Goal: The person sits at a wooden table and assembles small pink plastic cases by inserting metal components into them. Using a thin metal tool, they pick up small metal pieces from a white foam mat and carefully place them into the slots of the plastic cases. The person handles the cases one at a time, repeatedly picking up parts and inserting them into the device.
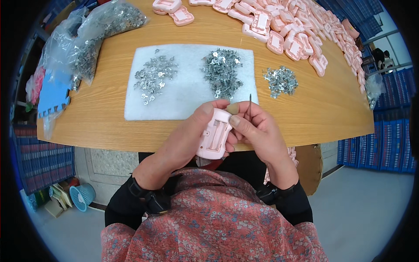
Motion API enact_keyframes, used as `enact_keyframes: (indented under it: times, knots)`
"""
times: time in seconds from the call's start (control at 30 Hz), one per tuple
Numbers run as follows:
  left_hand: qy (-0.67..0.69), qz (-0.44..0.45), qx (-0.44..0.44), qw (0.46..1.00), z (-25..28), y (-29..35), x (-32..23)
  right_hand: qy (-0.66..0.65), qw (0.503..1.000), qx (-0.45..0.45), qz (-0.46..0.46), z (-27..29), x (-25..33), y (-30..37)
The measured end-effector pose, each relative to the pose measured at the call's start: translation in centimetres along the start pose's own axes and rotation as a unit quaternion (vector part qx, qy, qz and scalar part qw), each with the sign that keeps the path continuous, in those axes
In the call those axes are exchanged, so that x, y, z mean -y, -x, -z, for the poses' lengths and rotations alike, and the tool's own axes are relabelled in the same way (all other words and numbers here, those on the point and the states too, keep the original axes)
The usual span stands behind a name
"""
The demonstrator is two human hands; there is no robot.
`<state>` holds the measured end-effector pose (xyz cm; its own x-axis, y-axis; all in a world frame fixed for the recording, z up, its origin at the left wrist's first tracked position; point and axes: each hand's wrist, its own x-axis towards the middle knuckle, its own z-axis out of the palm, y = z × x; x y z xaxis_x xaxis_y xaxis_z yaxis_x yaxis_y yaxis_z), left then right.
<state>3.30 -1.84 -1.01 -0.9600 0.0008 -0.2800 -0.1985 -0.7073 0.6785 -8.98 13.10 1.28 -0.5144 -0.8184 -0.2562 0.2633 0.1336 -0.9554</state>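
Observation:
My left hand point(195, 126) is closed round a pale pink plastic casing point(211, 146), held tilted over the table's near edge. The casing shows an open battery-like compartment. My right hand point(258, 129) is closed too, its thumb and fingertips at the casing's upper right corner. Between its fingers a thin, dark, pointed metal tool point(250, 104) sticks up; its lower end is hidden. Just beyond my hands lies a white padded mat point(187, 102), with a loose spread of small metal pieces point(153, 78) on its left and a denser heap of metal pieces point(221, 72) on its right.
Another small pile of metal pieces point(281, 81) lies right of the mat on the wooden table point(98, 118). Many pink casings point(297, 43) are heaped at the far right. Clear bags of metal parts point(89, 52) and a blue foam tile point(54, 94) sit at the left.

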Motion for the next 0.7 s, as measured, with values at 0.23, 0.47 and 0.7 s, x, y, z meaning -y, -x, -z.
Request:
enact_keyframes:
  times: [0.23,0.47,0.7]
  knots:
    - [-0.257,-0.06,-0.052,0.963,-0.1,0.8,-0.8,0.015,0.999,-0.003,-0.049,0.5,0.1,0.1]
    - [-0.509,-0.135,-0.06,0.848,-0.6,0.6,-0.7,0.027,0.998,-0.009,-0.051,0.4,0.0,0.4]
    - [-0.377,-0.069,-0.051,0.922,-0.8,0.7,-0.7,-0.033,0.999,-0.013,-0.011,-0.4,0.9,0.9]
